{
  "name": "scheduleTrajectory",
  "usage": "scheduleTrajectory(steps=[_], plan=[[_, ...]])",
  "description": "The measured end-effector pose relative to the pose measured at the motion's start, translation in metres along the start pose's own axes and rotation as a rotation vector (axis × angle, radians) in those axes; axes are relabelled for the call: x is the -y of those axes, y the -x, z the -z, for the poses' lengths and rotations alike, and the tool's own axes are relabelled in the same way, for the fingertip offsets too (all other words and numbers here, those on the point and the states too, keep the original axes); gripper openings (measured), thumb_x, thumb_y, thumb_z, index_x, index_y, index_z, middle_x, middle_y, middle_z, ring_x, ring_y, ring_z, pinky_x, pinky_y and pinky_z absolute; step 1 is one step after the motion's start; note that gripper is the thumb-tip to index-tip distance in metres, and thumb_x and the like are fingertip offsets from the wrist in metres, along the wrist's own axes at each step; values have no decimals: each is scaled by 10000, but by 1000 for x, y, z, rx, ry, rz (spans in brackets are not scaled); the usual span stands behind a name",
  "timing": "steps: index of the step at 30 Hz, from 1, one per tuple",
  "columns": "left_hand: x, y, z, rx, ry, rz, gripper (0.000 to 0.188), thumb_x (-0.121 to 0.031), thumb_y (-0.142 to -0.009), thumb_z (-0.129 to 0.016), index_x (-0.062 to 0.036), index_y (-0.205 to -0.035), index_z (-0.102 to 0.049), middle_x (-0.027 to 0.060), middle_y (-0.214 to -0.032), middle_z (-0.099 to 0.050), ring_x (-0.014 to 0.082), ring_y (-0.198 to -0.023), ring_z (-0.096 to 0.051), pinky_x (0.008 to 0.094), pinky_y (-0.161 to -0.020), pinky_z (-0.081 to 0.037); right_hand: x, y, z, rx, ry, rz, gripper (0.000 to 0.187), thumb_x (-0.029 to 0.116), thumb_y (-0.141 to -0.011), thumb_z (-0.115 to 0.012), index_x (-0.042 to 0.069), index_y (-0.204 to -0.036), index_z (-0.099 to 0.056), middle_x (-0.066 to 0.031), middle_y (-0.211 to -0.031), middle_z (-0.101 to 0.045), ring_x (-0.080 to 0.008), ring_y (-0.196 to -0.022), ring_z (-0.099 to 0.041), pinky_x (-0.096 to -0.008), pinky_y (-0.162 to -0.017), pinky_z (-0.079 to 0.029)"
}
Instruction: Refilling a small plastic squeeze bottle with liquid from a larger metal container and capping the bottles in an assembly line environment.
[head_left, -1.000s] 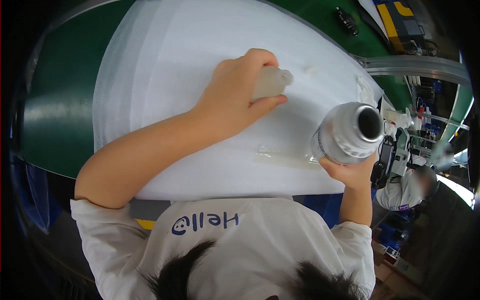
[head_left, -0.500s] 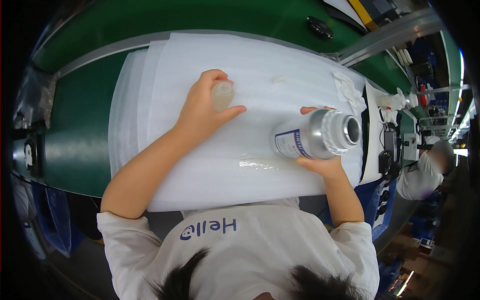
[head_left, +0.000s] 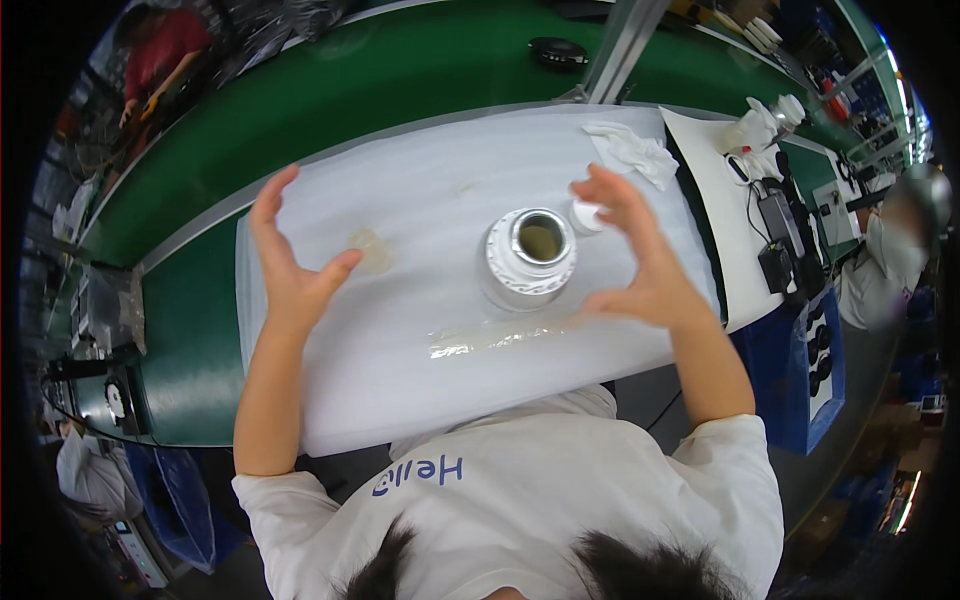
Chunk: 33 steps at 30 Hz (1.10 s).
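On the white foam sheet (head_left: 420,300) a silver metal bottle (head_left: 515,275) stands upright, its mouth uncapped and something yellowish showing inside. My right hand (head_left: 645,265) is just right of it, holding nothing, with fingers and thumb spread apart. A white cap (head_left: 588,217) lies between that hand and the bottle. Farther left, a small translucent cup (head_left: 375,252) rests on the sheet, slightly blurred. My left hand (head_left: 290,265) is left of this cup, empty and spread wide, its thumb tip close to the cup's edge.
Clear tape (head_left: 480,340) lies across the sheet near me. A crumpled white cloth (head_left: 635,152) is at the far right. Beyond it are cables and a black adapter (head_left: 775,268). A metal post (head_left: 625,50) rises at the back. Other people are in the background.
The bottle has gone from my right hand to standing on the sheet. My left hand has let go of the cup and moved left. The view has shifted.
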<state>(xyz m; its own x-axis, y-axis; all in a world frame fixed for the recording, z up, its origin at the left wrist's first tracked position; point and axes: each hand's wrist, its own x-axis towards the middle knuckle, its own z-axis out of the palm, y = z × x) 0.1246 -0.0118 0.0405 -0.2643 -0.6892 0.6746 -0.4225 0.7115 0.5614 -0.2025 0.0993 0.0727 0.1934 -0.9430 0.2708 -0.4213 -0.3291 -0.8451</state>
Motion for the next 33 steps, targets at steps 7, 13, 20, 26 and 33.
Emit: scheduleTrajectory(steps=[7,13,20,26,33], plan=[[-11,-13,25,-80,75,21,809,-490,-694,-675,-40,-1273,-334,147,-1280,-420,254,-1215,-366,393,-1004,-246,-20,2,75,-83,620,-323,529,302,-690,-689,103,-1155,-534,-88,-963,-588,-199,-931,-553,-309,-718,-455],[-54,15,8,118,298,266,763,-471,-691,-660,-56,-1251,-350,128,-1226,-447,244,-1176,-406,371,-917,-318,-34,12,56,128,818,-535,546,306,-676,-687,119,-1164,-527,-114,-1016,-592,-255,-932,-573,-348,-784,-456],[-93,22,-48,455,471,311,943,-192,-590,-791,-48,-1326,-219,150,-1293,-381,264,-1216,-368,384,-960,-317,-46,15,48,98,767,-558,421,235,-683,-673,107,-1071,-571,-103,-968,-587,-255,-891,-586,-347,-770,-462],[-90,17,-76,528,644,370,907,-125,-594,-764,-49,-1330,-238,138,-1292,-377,256,-1231,-357,369,-1012,-290,-28,11,62,-59,741,-447,306,155,-699,-656,90,-997,-625,-92,-852,-581,-211,-739,-561,-304,-665,-454],[-107,17,-75,473,575,416,797,-123,-572,-776,-53,-1244,-352,98,-1194,-467,219,-1159,-427,333,-968,-340,14,-11,47,-350,71,53,279,57,-671,-701,29,-931,-603,-43,-906,-577,-130,-787,-543,-234,-712,-431]])
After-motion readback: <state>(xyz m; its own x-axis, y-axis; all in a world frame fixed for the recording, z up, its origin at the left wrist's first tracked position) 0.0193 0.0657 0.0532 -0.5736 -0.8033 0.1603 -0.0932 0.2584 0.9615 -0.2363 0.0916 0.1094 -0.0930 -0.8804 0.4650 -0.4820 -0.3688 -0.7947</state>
